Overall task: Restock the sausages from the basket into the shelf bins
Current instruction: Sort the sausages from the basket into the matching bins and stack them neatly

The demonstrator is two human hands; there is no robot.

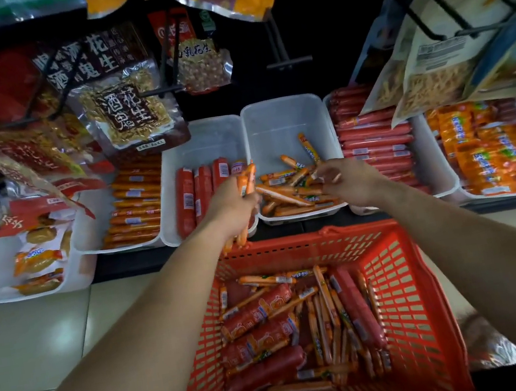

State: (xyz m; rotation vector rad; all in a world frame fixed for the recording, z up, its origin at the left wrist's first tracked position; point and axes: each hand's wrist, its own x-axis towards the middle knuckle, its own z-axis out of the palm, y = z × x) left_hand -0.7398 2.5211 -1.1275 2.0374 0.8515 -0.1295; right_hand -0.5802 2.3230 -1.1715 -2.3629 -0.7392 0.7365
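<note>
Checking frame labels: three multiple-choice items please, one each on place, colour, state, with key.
1. The right hand is over which bin?
A) the bin of thick red sausages
B) the bin of loose thin orange sausages
C) the far-left bin of yellow packs

2. The basket is:
A) blue
B) green
C) red

3. The left hand:
A) grips a bundle of thin orange sausages
B) lies flat and empty
C) rests on the basket rim

Key: 1 B, the loose orange sausages lie right under it; 2 C, its lattice walls are red; 3 A, sausage ends stick out above and below the fist.
</note>
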